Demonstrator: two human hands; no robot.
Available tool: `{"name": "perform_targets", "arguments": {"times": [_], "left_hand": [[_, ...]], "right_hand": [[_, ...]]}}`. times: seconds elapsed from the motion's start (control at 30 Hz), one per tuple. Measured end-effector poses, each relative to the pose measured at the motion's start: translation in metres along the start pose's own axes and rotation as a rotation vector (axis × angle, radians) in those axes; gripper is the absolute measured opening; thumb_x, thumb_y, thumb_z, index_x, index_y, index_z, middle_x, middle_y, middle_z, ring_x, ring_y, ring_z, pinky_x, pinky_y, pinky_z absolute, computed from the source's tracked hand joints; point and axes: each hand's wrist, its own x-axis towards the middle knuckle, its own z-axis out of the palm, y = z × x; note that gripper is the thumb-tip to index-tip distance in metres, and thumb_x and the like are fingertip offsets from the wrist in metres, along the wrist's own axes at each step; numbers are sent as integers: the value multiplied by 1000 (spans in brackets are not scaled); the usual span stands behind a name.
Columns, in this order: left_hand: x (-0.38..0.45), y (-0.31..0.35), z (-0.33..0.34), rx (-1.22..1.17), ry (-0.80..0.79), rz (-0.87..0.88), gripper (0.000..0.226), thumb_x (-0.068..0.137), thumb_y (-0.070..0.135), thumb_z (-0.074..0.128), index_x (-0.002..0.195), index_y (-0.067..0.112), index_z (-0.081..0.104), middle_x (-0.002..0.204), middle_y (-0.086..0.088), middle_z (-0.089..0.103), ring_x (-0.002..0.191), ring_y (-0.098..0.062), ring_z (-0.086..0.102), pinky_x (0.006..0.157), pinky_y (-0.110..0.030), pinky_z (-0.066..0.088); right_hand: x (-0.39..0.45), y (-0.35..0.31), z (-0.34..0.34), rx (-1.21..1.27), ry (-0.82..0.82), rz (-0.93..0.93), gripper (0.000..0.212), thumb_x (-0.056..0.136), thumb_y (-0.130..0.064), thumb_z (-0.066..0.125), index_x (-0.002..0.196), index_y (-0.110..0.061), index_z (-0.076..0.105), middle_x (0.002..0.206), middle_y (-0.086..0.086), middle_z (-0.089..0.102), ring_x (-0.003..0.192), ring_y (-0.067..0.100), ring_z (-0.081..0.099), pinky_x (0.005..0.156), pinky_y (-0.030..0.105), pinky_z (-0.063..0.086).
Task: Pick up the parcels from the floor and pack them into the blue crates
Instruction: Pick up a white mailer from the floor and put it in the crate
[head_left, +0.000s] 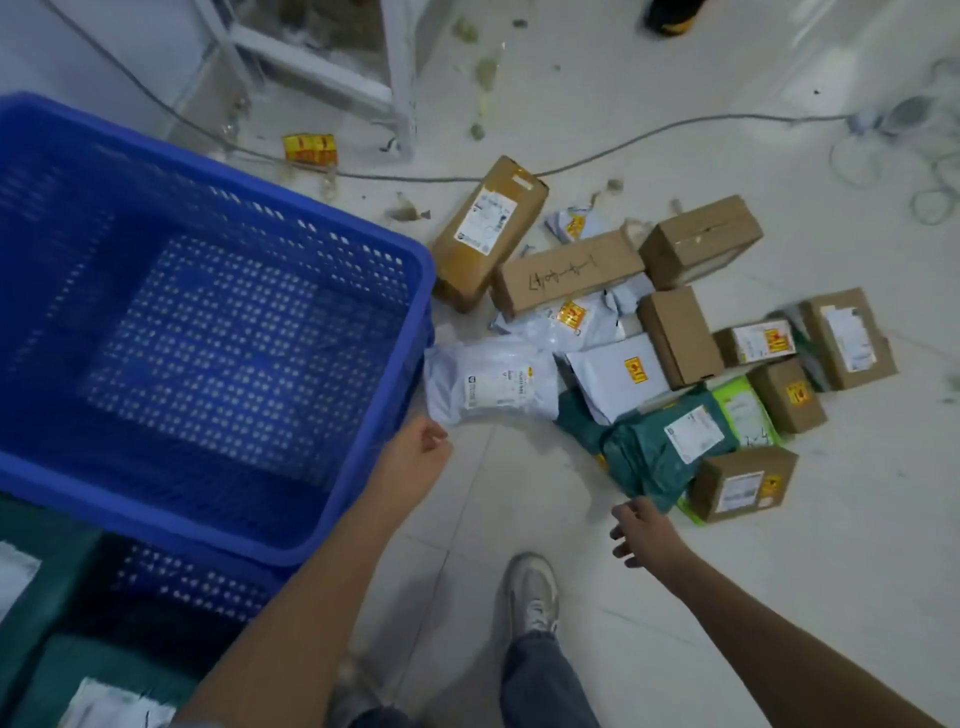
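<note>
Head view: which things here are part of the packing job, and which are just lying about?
Job:
- empty blue crate
- white mailer bag beside it
- long cardboard box
- green mailer bag
- small labelled box
- left hand, right hand, both holding nothing

Lying about:
- grey cable
- yellow-red packet
- white metal frame

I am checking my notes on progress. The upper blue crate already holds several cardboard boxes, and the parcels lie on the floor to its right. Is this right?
Not quite. The head view shows the upper blue crate empty: only its perforated bottom is visible. The rest holds: the parcels, cardboard boxes and mailer bags, lie on the floor to its right.
</note>
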Motion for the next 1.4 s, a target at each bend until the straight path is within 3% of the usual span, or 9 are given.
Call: {"name": "perform_targets", "arguments": {"times": [0.13,0.27,0.4,0.73,0.87,0.93,1.03,1.17,1.4], "left_hand": [[29,-5,32,223,-185,-224,23,88,29,54,103,14,48,96,-7,54,86,-21,52,80,-33,46],[46,-1,60,77,-113,-347,12,87,24,55,86,18,45,100,-10,53,86,-21,53,83,-34,46],[64,7,76,3,-116,-386,54,87,22,57,135,8,38,113,-9,55,98,-23,54,89,-32,45],[138,-8,61,-130,-53,-550,73,88,31,59,148,13,21,145,-6,36,119,-24,44,100,-36,41],[166,-17,53,-114,-92,-551,76,87,35,60,150,18,20,149,-5,35,128,-26,42,103,-36,40],[182,-26,53,-102,-82,-540,73,87,33,61,148,17,26,145,-6,40,125,-27,45,97,-33,41],[210,-38,61,-71,-110,-511,68,84,28,68,143,13,36,141,-10,46,122,-28,49,100,-36,44],[243,-52,65,-97,-78,-547,111,53,51,74,148,17,27,148,-7,39,130,-28,44,108,-45,39],[258,-60,80,-191,46,-512,58,85,18,67,136,8,42,132,-11,52,118,-27,51,88,-29,40]], "right_hand": [[21,5,-18,-43,-74,42,19,96,-22,42,103,-4,46,79,10,53,60,22,50,54,26,38],[46,-3,-23,-109,-126,46,15,96,-22,42,96,-8,45,79,9,53,62,21,50,56,27,39],[72,-21,-15,-73,-145,55,16,96,-21,41,98,-6,44,83,11,52,67,23,49,56,28,39],[134,-90,9,-120,-167,-5,16,93,-22,45,100,-10,53,90,6,54,87,23,49,79,33,40],[161,-121,16,-101,-205,78,39,95,-27,45,125,-2,49,102,10,53,91,23,51,79,30,37],[182,-136,25,-57,-227,112,56,93,-35,48,137,-2,40,121,12,52,109,29,53,88,33,40],[230,-139,37,80,-284,177,93,67,-60,62,144,-15,35,145,8,43,127,34,47,106,49,39],[240,-165,47,78,-221,151,78,89,-42,54,152,-18,14,151,9,28,136,32,34,108,41,32],[272,-173,61,-27,-250,123,52,86,-47,56,121,-10,51,125,12,58,113,30,57,103,45,44]]}}
